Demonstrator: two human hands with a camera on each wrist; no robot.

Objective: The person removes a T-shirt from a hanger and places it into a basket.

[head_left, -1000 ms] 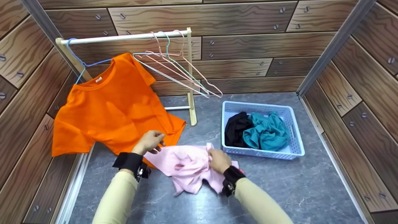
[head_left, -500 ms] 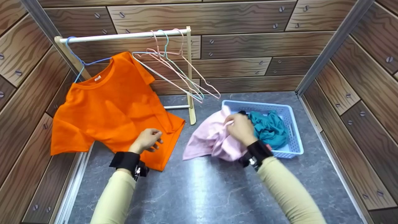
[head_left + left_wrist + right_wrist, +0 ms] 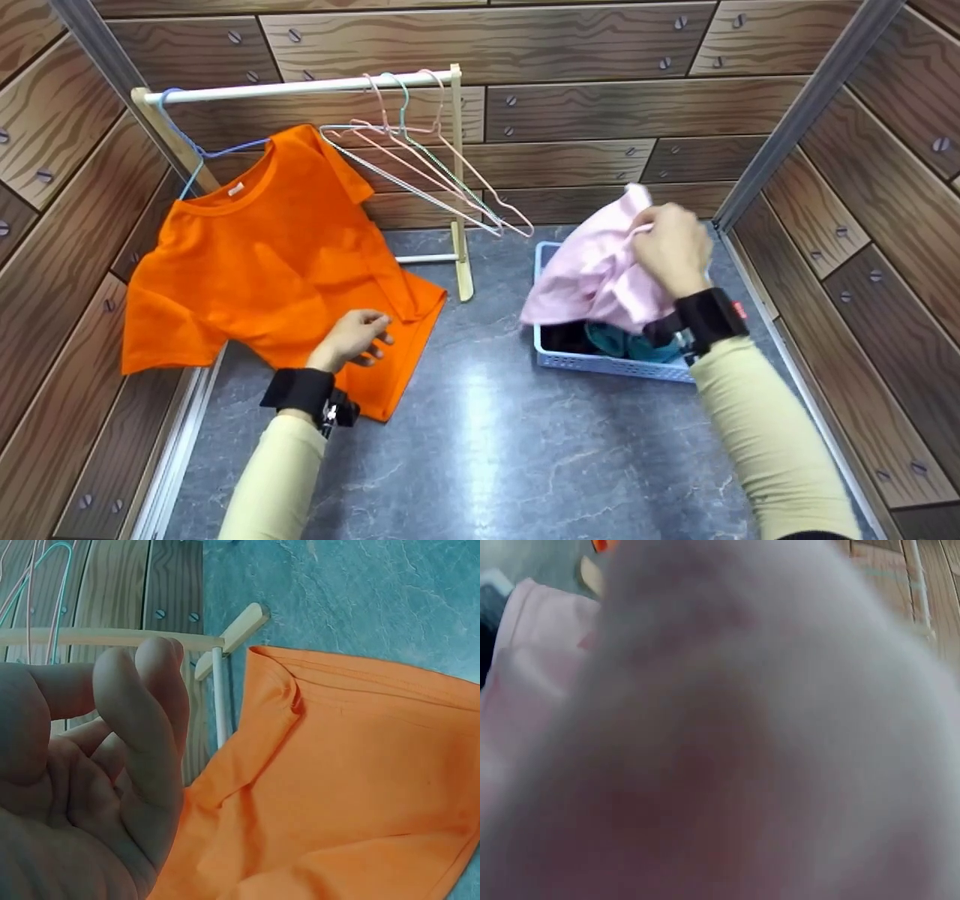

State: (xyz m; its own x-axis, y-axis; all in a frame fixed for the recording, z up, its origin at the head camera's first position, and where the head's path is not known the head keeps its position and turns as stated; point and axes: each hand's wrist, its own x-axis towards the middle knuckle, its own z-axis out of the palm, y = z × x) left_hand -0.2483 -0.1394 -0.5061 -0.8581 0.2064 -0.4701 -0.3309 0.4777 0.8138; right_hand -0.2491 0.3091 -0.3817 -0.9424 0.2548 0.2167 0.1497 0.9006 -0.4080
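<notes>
Firstly, from the head view, the right hand is seen raised over the blue basket, with the forearm stretched forward and to the right. Its fingers are curled and clamped on the pink garment, which hangs in a bunch above the basket and covers most of the dark and teal clothes lying inside. The left hand is kept low, above the lower part of the orange shirt; its fingers are loosely bent and nothing is held by them. The orange shirt is hung on a blue hanger from the white rack, where some bare wire hangers are also hung.

Then, from the left wrist view, the left fingers are shown half curled, close together, with the orange shirt spread just under them.

Finally, from the right wrist view, almost everything is blurred pink cloth; the fingers cannot be told there.
</notes>
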